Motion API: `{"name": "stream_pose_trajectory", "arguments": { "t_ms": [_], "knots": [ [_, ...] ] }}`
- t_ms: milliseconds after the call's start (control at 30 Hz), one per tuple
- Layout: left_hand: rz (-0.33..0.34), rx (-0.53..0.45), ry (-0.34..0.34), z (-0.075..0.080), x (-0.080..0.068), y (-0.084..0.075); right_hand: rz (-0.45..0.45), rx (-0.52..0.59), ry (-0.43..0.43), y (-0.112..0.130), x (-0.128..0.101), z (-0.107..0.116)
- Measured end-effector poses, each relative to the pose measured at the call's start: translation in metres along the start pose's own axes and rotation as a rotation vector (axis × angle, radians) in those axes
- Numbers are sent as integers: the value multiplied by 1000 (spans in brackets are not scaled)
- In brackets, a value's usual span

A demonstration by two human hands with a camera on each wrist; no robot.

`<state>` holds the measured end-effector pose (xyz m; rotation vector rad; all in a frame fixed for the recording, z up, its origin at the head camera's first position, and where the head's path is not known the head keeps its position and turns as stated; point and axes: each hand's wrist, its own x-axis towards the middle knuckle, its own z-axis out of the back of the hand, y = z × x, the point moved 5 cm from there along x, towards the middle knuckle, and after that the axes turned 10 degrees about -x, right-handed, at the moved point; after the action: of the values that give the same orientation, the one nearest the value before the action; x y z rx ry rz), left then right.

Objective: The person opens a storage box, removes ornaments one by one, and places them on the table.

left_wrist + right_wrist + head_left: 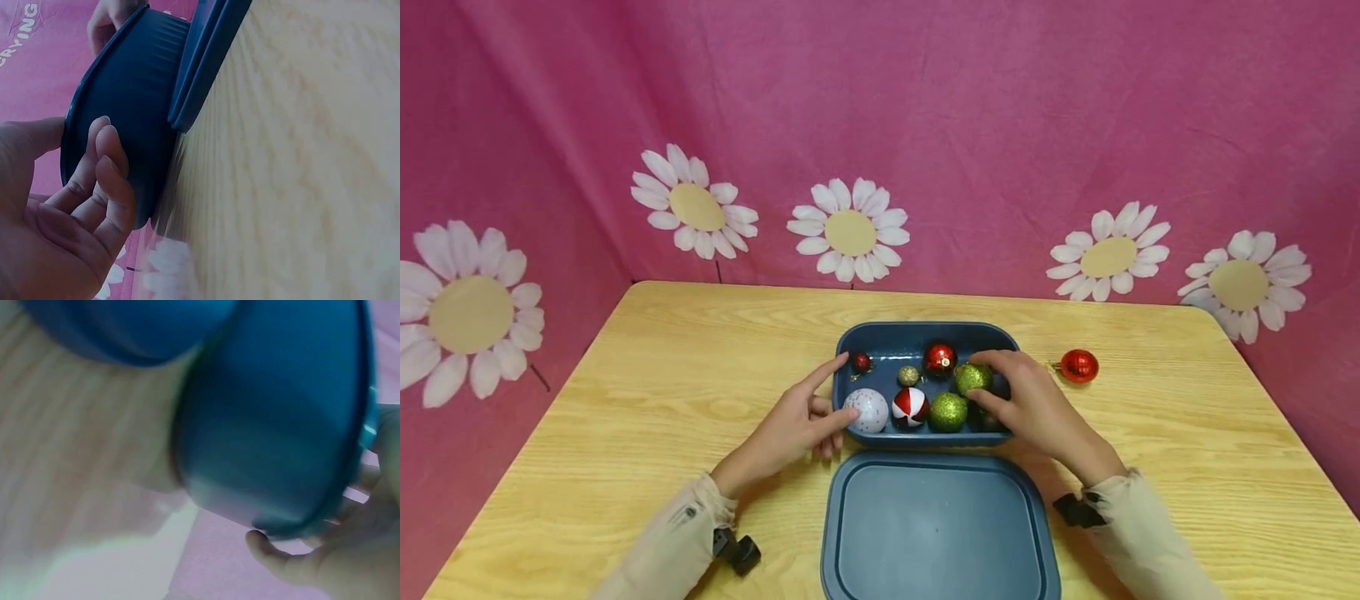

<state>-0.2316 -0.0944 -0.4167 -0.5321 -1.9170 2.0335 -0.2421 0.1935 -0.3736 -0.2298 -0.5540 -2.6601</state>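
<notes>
A dark blue rectangular box [925,438] holds several Christmas baubles. Over its right end, my right hand [1037,408] pinches a green glitter bauble [972,377] between thumb and fingers. Just below sits another green glitter bauble [948,412]. My left hand [793,425] is at the box's left end, thumb and index finger straight and touching its rim; in the left wrist view the other fingers [112,194] bend loosely beside the outer wall. By that thumb lies a white speckled bauble [868,411], next to a red-and-white one [910,407]. The right wrist view hides the held bauble.
Also in the box are a shiny red bauble [940,359], a small gold one [908,376] and a small dark red one [861,362]. A blue lid [936,529] lies in front. A red ornament [1079,366] lies right of the box on the wooden table [700,375].
</notes>
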Motion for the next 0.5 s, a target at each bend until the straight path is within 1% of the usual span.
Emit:
{"name": "stream_pose_trajectory", "arguments": {
  "t_ms": [100, 200, 400, 500],
  "knots": [
    [3, -3, -8, 0, -2, 1, -2, 39, -16, 0, -1, 11],
    [1, -4, -12, -1, -3, 0, -5, 47, -40, -3, -3, 24],
    [-7, 4, -2, -2, -1, -2, -10, 23, -162, -13, -11, 52],
    [-6, 8, 4, -2, -1, -2, -33, 54, -183, -18, -14, 61]
  ]
}}
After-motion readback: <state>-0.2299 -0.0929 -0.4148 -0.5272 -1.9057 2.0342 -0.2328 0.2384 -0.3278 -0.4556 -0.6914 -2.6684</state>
